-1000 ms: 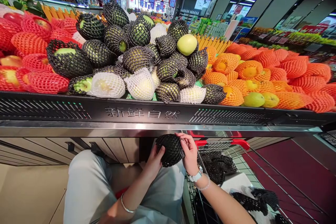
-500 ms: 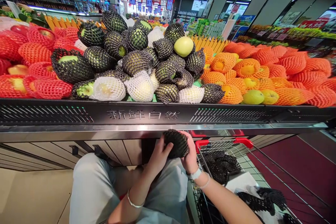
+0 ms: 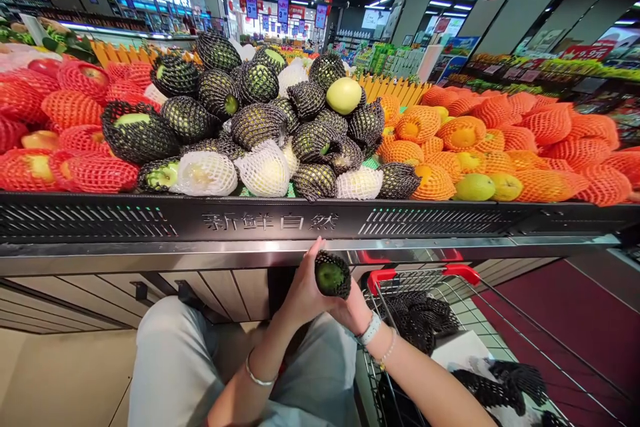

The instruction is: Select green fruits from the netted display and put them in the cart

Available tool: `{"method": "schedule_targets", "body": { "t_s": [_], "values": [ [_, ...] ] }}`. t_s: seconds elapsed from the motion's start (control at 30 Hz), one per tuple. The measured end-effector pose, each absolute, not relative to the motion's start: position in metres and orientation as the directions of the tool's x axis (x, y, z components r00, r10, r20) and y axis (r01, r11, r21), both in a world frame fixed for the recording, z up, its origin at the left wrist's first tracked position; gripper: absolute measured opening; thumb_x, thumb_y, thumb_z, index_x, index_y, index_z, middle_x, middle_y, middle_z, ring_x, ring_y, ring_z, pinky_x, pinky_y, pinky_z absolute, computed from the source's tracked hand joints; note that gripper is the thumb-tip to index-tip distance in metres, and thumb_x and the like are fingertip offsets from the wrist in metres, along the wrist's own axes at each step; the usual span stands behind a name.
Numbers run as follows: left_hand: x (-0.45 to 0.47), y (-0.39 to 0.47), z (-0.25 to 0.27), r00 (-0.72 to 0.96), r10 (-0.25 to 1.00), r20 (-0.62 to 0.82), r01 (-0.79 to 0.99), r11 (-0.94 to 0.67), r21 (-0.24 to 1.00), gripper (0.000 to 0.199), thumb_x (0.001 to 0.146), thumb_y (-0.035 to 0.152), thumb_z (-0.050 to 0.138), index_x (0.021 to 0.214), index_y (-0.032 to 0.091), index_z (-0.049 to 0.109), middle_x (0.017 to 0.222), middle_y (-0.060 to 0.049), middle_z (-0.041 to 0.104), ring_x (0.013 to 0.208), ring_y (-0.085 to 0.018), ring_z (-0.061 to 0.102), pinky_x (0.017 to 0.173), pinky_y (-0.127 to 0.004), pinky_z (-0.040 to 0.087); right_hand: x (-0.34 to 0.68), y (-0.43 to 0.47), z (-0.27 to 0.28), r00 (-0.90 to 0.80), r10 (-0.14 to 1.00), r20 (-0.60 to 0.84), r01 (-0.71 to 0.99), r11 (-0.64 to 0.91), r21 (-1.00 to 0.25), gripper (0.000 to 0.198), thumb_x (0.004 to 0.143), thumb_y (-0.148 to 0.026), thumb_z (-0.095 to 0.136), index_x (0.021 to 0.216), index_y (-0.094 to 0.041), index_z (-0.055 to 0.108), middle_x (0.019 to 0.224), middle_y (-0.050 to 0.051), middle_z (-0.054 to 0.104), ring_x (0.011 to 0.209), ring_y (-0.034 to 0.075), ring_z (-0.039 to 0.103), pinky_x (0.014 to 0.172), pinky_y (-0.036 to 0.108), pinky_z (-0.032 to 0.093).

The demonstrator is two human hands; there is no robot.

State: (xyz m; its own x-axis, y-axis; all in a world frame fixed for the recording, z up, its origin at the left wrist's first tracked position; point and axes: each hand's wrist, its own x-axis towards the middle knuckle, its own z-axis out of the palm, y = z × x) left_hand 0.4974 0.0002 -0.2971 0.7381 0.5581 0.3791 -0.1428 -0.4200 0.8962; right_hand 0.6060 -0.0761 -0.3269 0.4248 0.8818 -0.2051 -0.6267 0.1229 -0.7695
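A green fruit in a black foam net (image 3: 331, 276) is between my two hands, above my lap and just in front of the stand's metal edge. Its bare green end faces up toward me through the net's opening. My left hand (image 3: 303, 283) wraps its left side, with fingers pointing up. My right hand (image 3: 353, 310) cups it from the right and below, its fingers partly hidden behind the fruit and the left hand. On the stand ahead lies a pile of similar fruits in black nets (image 3: 260, 123), a few in white nets (image 3: 265, 170), and one bare yellow-green fruit (image 3: 344, 95).
A wire shopping cart (image 3: 463, 273) at my right holds loose black foam nets (image 3: 423, 317) and a white box (image 3: 460, 350). Red-netted apples (image 3: 100, 170) lie left on the stand, orange-netted fruits (image 3: 463, 133) right. The stand's black front rail (image 3: 270, 217) runs across before my knees.
The netted fruit has been turned so its green end now shows upward. My left hand's fingers have risen along its left side, and my right hand has shifted lower. The view moved slightly.
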Motion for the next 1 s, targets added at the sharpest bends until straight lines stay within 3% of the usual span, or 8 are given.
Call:
{"method": "schedule_targets", "body": {
  "t_s": [0.13, 0.33, 0.43, 0.53, 0.67, 0.73, 0.87, 1.0],
  "values": [
    [0.495, 0.0, -0.293, 0.753, 0.528, 0.392, -0.073, -0.525, 0.848, 0.096, 0.069, 0.047, 0.083, 0.148, 0.023, 0.034, 0.139, -0.018, 0.055, 0.129, -0.036, 0.051, 0.109, -0.052, 0.039, 0.598, -0.075, -0.328, 0.33, 0.907, -0.261, -0.697, 0.048, -0.715, 0.022, 0.078, -0.043, 0.063, 0.072, -0.023, 0.069, 0.085, 0.006, 0.077, 0.104, 0.025, 0.069, 0.086, 0.039, 0.059],
    [0.498, -0.005, -0.298, 0.73, 0.495, 0.472, -0.025, -0.67, 0.742, 0.071, 0.074, 0.04, 0.079, 0.138, 0.025, 0.051, 0.112, -0.01, 0.064, 0.109, -0.031, 0.059, 0.097, -0.047, 0.048, 0.598, -0.08, -0.335, 0.226, 0.916, -0.333, -0.757, -0.05, -0.651, 0.022, 0.079, -0.042, 0.062, 0.07, -0.021, 0.063, 0.082, 0.006, 0.075, 0.101, 0.025, 0.069, 0.081, 0.039, 0.06],
    [0.499, -0.006, -0.3, 0.672, 0.542, 0.505, -0.011, -0.674, 0.738, 0.036, 0.075, 0.032, 0.078, 0.108, 0.023, 0.069, 0.103, -0.009, 0.062, 0.101, -0.028, 0.061, 0.091, -0.044, 0.051, 0.598, -0.082, -0.338, 0.154, 0.915, -0.374, -0.779, -0.121, -0.616, 0.018, 0.08, -0.037, 0.059, 0.075, -0.021, 0.062, 0.077, 0.006, 0.073, 0.094, 0.024, 0.07, 0.076, 0.039, 0.06],
    [0.498, -0.005, -0.303, 0.602, 0.588, 0.54, -0.072, -0.633, 0.771, 0.01, 0.078, 0.022, 0.07, 0.087, 0.021, 0.065, 0.107, -0.009, 0.064, 0.101, -0.026, 0.064, 0.091, -0.041, 0.052, 0.598, -0.081, -0.339, 0.103, 0.912, -0.396, -0.791, -0.167, -0.589, 0.015, 0.081, -0.035, 0.057, 0.08, -0.021, 0.06, 0.076, 0.005, 0.072, 0.089, 0.023, 0.07, 0.074, 0.038, 0.059],
    [0.494, -0.003, -0.308, 0.567, 0.63, 0.531, -0.133, -0.566, 0.814, 0.019, 0.087, 0.017, 0.056, 0.104, 0.022, 0.063, 0.103, -0.008, 0.071, 0.097, -0.022, 0.068, 0.09, -0.037, 0.053, 0.598, -0.079, -0.34, 0.072, 0.913, -0.402, -0.795, -0.191, -0.576, 0.016, 0.079, -0.036, 0.058, 0.079, -0.021, 0.058, 0.079, 0.007, 0.071, 0.091, 0.024, 0.069, 0.077, 0.041, 0.057],
    [0.493, -0.002, -0.31, 0.572, 0.578, 0.582, -0.151, -0.623, 0.768, 0.026, 0.091, 0.018, 0.049, 0.111, 0.022, 0.065, 0.096, -0.007, 0.071, 0.092, -0.02, 0.067, 0.086, -0.037, 0.054, 0.598, -0.078, -0.341, 0.08, 0.912, -0.401, -0.793, -0.186, -0.58, 0.014, 0.079, -0.035, 0.06, 0.078, -0.021, 0.057, 0.078, 0.006, 0.07, 0.091, 0.024, 0.069, 0.078, 0.041, 0.057],
    [0.491, -0.004, -0.315, 0.557, 0.439, 0.705, -0.195, -0.757, 0.624, 0.018, 0.088, 0.026, 0.054, 0.092, 0.023, 0.071, 0.098, -0.009, 0.071, 0.096, -0.024, 0.066, 0.086, -0.041, 0.054, 0.601, -0.079, -0.344, 0.145, 0.908, -0.393, -0.78, -0.14, -0.61, 0.016, 0.082, -0.037, 0.058, 0.077, -0.022, 0.058, 0.074, 0.004, 0.068, 0.085, 0.021, 0.068, 0.074, 0.036, 0.058],
    [0.494, -0.007, -0.32, 0.566, 0.433, 0.701, -0.144, -0.786, 0.601, 0.009, 0.086, 0.024, 0.059, 0.088, 0.024, 0.068, 0.097, -0.009, 0.074, 0.102, -0.025, 0.068, 0.092, -0.044, 0.054, 0.603, -0.078, -0.345, 0.277, 0.899, -0.34, -0.725, -0.036, -0.688, 0.028, 0.086, -0.047, 0.056, 0.075, -0.022, 0.058, 0.068, 0.0, 0.064, 0.068, 0.016, 0.063, 0.063, 0.028, 0.057]
  ]
}}
